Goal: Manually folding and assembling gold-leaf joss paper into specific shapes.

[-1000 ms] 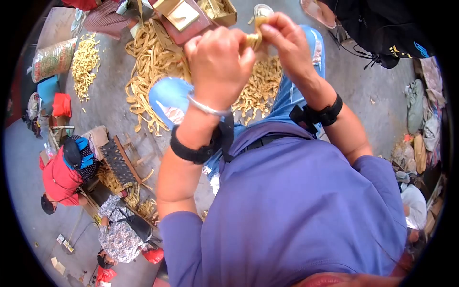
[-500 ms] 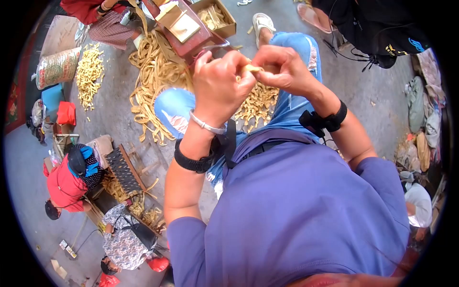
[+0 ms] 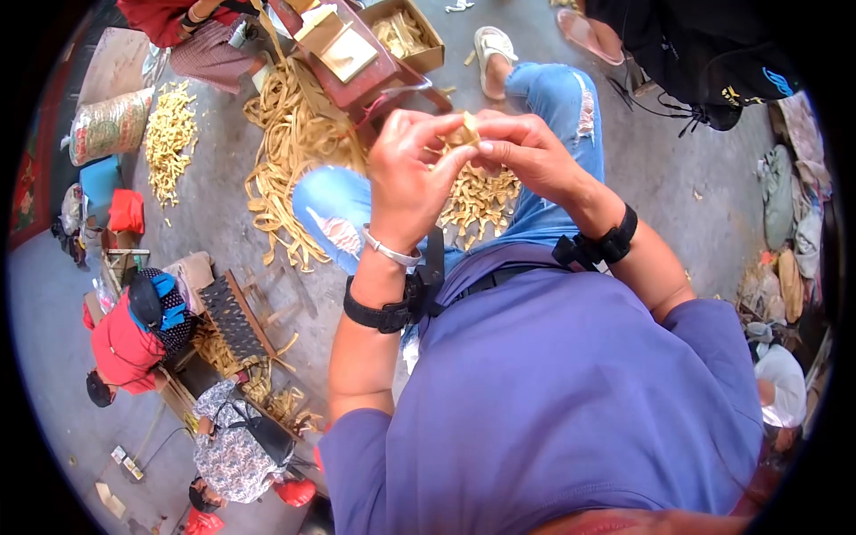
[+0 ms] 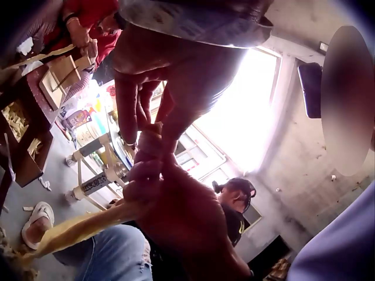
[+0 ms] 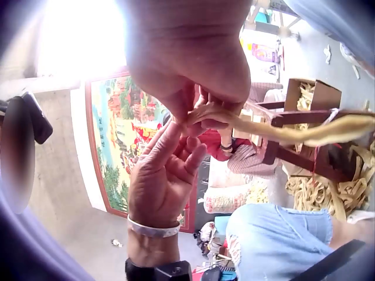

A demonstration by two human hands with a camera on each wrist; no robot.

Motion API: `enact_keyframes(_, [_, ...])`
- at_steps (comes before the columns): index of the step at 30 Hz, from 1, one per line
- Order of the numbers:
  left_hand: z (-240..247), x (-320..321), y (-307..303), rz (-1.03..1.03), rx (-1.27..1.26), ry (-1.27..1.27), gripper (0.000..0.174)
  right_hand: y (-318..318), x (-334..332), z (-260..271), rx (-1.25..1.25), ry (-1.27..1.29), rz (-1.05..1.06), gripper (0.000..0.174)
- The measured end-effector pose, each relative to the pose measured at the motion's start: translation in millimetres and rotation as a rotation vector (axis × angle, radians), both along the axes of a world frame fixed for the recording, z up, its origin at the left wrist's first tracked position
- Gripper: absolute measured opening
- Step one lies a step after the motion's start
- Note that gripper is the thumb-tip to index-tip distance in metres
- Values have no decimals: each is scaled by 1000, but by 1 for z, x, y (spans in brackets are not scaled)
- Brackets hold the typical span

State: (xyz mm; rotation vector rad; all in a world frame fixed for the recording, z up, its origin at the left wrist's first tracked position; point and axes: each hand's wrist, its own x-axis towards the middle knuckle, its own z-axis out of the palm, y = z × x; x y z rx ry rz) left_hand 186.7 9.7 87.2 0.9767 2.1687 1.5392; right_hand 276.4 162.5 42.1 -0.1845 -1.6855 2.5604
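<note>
A pale yellow, flat strip is pinched between the fingertips of both hands, held up in front of the knees. My left hand, with a bracelet at its wrist, grips it from the left by thumb and forefinger. From the other side my right hand pinches it, its fingertips right against the left ones. A long tail of the strip runs out from the right hand in the right wrist view. The part between the fingertips is mostly hidden.
Long loose strips heap on the floor by the left knee. Short pieces lie between the legs, with another pile farther left. Ahead stand a dark red stool and a cardboard box. Other people sit around.
The hands have come down and nearer the body. A second ago a loop of strip showed between them; now the fingertips meet and the strip is bunched between them.
</note>
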Motion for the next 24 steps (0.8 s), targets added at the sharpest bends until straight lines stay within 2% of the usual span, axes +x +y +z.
enact_keyframes(2, [-3, -3, -3, -29, -21, -80, 27, -2, 1, 3, -35, -54, -43, 13])
enact_keyframes(5, [-5, -1, -6, -9, 34, -498, 23, 4, -1, -14, -220, 55, -2, 16])
enact_keyframes(6, [-6, -1, -7, -11, 65, -636, 23, 3, 0, -11, -171, 1, 13, 20])
enact_keyframes(8, [-6, -7, -13, -60, 70, -736, 16, 4, 0, 2, -72, -103, 38, 26])
enact_keyframes(10, [-6, -9, -15, -87, 113, -813, 14, 10, -2, 14, 2, -96, 77, 27])
enact_keyframes(11, [-3, -9, -17, -101, 126, -823, 14, 13, -3, 19, 40, -93, 98, 27])
enact_keyframes(14, [-2, -16, -24, -148, 138, -830, 14, 21, -7, 23, 362, 82, 164, 23])
enact_keyframes(15, [-2, -17, -26, -148, 144, -822, 13, 24, -7, 30, 535, 121, 163, 15])
enact_keyframes(22, [-3, -26, -45, -65, 172, -772, 11, 32, -4, 32, 642, 127, 13, 9])
enact_keyframes(24, [-7, -26, -47, -30, 212, -804, 11, 28, -2, 22, 569, 117, -10, 10])
